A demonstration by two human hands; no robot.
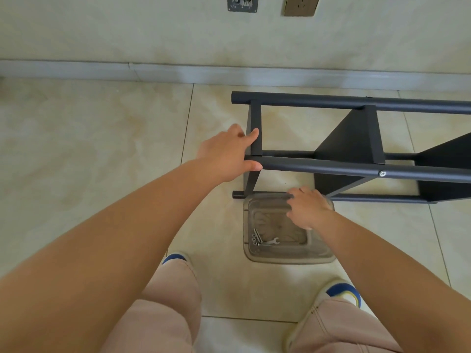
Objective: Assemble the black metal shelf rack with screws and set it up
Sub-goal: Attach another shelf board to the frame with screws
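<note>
Tiled floor [102, 128]: rack [351, 138] on side; clear tray [288, 256] w/ screws [255, 238] below; both hands' fingers grip tubes.

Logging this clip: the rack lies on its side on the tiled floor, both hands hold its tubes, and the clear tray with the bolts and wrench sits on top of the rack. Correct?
One detail is off. The head view shows the clear tray on the floor beside the rack, not on it. The left hand and right hand do hold tubes; bolts and wrench lie in it.

rack [356, 138]: black metal, on its side on floor | shelves on edge | end post under left-hand grip, extends rightward
</note>
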